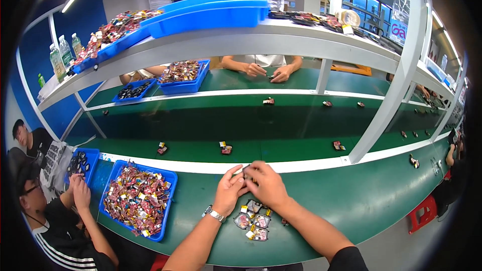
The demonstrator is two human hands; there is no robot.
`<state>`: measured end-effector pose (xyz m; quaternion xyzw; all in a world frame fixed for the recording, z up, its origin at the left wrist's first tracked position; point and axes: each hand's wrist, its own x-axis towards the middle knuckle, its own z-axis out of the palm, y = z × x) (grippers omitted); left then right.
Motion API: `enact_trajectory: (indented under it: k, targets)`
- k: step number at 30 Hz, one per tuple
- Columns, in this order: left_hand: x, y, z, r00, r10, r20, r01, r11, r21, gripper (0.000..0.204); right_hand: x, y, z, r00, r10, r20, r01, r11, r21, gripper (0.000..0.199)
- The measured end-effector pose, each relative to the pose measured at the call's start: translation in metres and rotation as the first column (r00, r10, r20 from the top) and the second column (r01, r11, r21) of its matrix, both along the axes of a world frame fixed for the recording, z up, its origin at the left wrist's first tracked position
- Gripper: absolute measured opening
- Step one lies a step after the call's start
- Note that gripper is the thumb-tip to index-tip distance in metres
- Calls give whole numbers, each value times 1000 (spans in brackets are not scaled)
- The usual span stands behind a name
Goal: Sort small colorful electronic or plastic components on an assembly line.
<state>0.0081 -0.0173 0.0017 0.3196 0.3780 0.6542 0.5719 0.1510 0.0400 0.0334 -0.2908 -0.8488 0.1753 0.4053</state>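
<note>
My left hand (230,190) and my right hand (266,184) meet over the green bench, fingertips bent together. Between them shows a small dark part (246,169), mostly covered by the fingers, so its kind is unclear. Both hands are closed on it. Just below my hands lies a small group of flat dark-framed pieces (260,221) with red, white and yellow bits, apart from my hands. To the left stands a blue tray (173,190) heaped with small red parts (136,198) that carry yellow and white bits.
A white rail (211,167) separates my bench from the green conveyor belt (296,145), where scattered small parts (226,148) lie. Overhead runs a shelf (226,45) with blue trays (206,20) and bottles. A slanted post (376,105) stands right. Co-workers sit left, opposite and far right.
</note>
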Motion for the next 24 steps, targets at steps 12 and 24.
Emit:
enact_trajectory:
  k: [12, 24]
  targets:
    - [-14, 5, -19, 785, 539, -306, -501, 842, 199, 15, -46, 86, -11, 838, -477, 267, 447, 879, 167, 47]
    - [-16, 5, -7, 815, 512, -270, -509, 856, 89, 7, -84, 78, -12, 984, -164, 75, 178, 946, -272, 37]
